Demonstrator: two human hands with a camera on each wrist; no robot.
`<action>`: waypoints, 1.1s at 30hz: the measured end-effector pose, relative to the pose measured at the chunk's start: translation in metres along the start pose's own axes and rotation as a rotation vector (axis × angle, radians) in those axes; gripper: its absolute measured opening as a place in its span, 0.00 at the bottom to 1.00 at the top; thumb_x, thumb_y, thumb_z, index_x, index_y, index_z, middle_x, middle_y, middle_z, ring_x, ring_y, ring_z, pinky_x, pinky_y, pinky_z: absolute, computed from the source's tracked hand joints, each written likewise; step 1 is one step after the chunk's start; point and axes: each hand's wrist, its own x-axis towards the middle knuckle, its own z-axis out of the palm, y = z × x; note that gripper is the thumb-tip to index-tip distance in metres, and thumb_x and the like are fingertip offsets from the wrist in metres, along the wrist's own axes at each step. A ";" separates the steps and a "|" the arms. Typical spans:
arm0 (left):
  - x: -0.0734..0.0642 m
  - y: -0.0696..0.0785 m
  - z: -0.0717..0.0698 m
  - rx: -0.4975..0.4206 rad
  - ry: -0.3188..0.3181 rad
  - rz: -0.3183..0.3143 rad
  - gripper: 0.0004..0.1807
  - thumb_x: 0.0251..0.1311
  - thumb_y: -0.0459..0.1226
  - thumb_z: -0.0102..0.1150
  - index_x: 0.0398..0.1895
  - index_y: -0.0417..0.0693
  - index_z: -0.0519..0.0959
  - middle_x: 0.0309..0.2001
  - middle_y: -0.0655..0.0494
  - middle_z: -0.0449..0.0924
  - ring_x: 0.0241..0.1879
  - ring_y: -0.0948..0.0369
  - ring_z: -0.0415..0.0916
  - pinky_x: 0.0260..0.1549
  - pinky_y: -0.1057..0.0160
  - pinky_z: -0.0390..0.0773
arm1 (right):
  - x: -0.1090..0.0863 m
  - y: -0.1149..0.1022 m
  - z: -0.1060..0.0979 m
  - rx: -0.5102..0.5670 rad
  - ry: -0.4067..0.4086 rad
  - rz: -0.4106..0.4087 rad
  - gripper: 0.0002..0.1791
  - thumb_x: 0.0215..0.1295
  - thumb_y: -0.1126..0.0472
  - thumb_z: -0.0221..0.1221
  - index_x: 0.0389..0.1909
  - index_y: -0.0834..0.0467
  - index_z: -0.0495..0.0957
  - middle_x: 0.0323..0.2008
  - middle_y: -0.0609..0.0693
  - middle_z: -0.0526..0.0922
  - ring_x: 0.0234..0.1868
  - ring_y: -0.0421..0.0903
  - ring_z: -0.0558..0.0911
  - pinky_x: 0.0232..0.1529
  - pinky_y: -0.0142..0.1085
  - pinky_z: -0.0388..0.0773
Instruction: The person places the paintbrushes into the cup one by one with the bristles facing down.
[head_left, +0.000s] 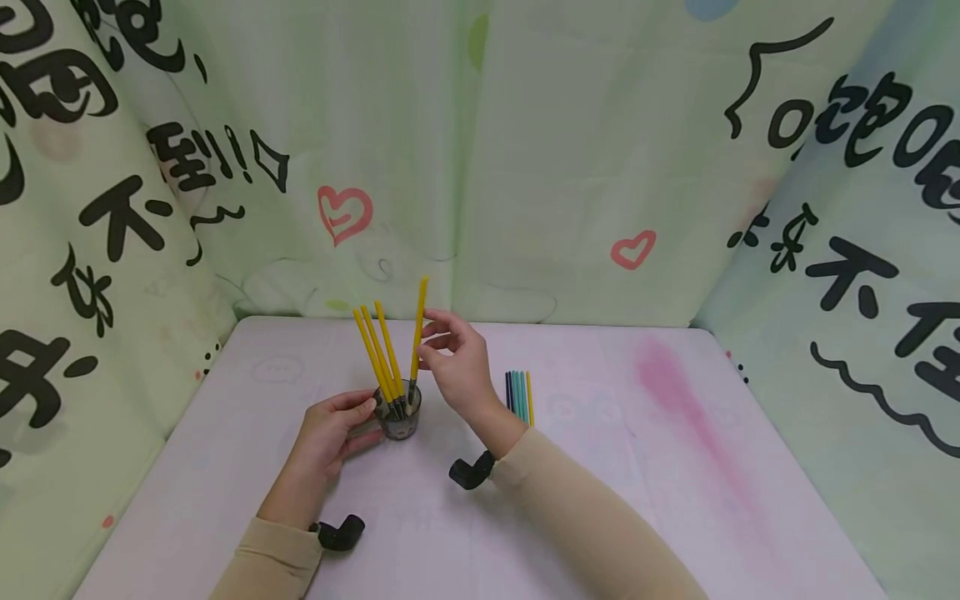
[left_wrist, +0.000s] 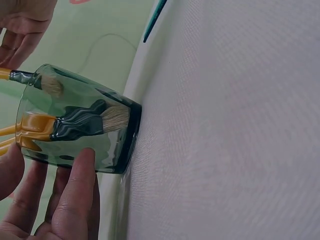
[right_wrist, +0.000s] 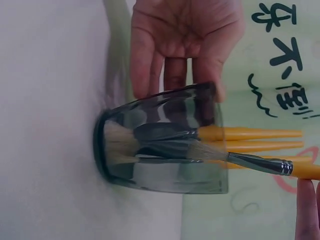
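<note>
A tinted clear glass [head_left: 398, 427] stands on the table, and three yellow-handled paintbrushes [head_left: 380, 354] lean in it, bristles down. My left hand [head_left: 330, 435] holds the glass from its left side, thumb near the rim and fingers along the wall. Above the glass, my right hand [head_left: 461, 367] pinches another paintbrush [head_left: 421, 321] by its yellow handle, bristles pointing down. In the right wrist view this brush's pale bristles [right_wrist: 207, 151] overlap the glass near its mouth. The left wrist view shows the standing brushes' bristles [left_wrist: 115, 118] close to the glass base.
Right of the glass, beyond my right wrist, several slim dark, teal and yellow sticks [head_left: 519, 396] lie side by side on the white table [head_left: 637, 500]. A pale green curtain [head_left: 540, 167] with black writing and red hearts encloses the back and sides.
</note>
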 end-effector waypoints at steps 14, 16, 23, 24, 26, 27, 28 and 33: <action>0.001 -0.001 0.000 -0.006 -0.010 0.010 0.25 0.74 0.34 0.67 0.70 0.35 0.78 0.49 0.57 0.87 0.48 0.61 0.86 0.49 0.53 0.93 | 0.008 0.020 0.005 -0.149 -0.089 0.074 0.28 0.71 0.75 0.64 0.69 0.54 0.80 0.49 0.57 0.82 0.43 0.48 0.84 0.41 0.39 0.94; 0.001 -0.001 -0.001 -0.009 -0.009 0.010 0.25 0.74 0.34 0.67 0.70 0.35 0.78 0.48 0.58 0.87 0.47 0.62 0.86 0.49 0.53 0.93 | 0.009 0.022 0.007 -0.156 -0.094 0.086 0.28 0.71 0.75 0.64 0.69 0.54 0.80 0.48 0.57 0.82 0.42 0.48 0.84 0.41 0.39 0.94; 0.001 0.000 -0.001 0.002 -0.010 0.004 0.26 0.74 0.35 0.67 0.71 0.36 0.77 0.51 0.56 0.86 0.48 0.62 0.85 0.52 0.51 0.92 | 0.011 0.030 0.014 -0.183 -0.103 0.146 0.28 0.71 0.74 0.64 0.68 0.50 0.82 0.48 0.56 0.83 0.40 0.47 0.84 0.43 0.38 0.94; 0.000 0.000 -0.001 0.003 -0.006 0.001 0.26 0.74 0.35 0.67 0.72 0.36 0.77 0.53 0.54 0.86 0.49 0.61 0.84 0.52 0.51 0.92 | 0.011 0.031 0.015 -0.187 -0.106 0.152 0.28 0.71 0.74 0.65 0.67 0.49 0.82 0.48 0.55 0.83 0.40 0.46 0.84 0.43 0.37 0.93; 0.000 0.000 -0.001 0.011 -0.003 -0.005 0.26 0.74 0.36 0.66 0.72 0.37 0.77 0.56 0.52 0.85 0.50 0.61 0.84 0.53 0.51 0.92 | 0.011 0.032 0.017 -0.193 -0.110 0.154 0.28 0.70 0.74 0.65 0.67 0.49 0.82 0.48 0.55 0.83 0.40 0.46 0.84 0.42 0.35 0.92; -0.001 0.000 -0.001 0.012 -0.002 -0.007 0.27 0.75 0.36 0.66 0.73 0.37 0.76 0.57 0.51 0.84 0.50 0.61 0.84 0.53 0.51 0.92 | 0.010 0.033 0.018 -0.198 -0.111 0.151 0.28 0.70 0.74 0.65 0.67 0.49 0.83 0.48 0.55 0.84 0.40 0.46 0.84 0.41 0.35 0.92; -0.001 0.000 -0.001 0.012 0.000 -0.007 0.26 0.75 0.36 0.66 0.73 0.37 0.77 0.57 0.51 0.84 0.49 0.61 0.84 0.52 0.51 0.92 | 0.010 0.033 0.019 -0.205 -0.110 0.148 0.28 0.70 0.74 0.65 0.66 0.49 0.83 0.47 0.54 0.84 0.40 0.45 0.85 0.41 0.34 0.91; 0.001 0.000 0.000 -0.008 -0.017 0.002 0.27 0.74 0.34 0.66 0.73 0.34 0.75 0.52 0.57 0.86 0.48 0.64 0.85 0.51 0.53 0.93 | 0.009 0.034 0.018 -0.216 -0.129 0.142 0.28 0.70 0.74 0.64 0.67 0.49 0.83 0.48 0.52 0.87 0.43 0.47 0.88 0.42 0.34 0.91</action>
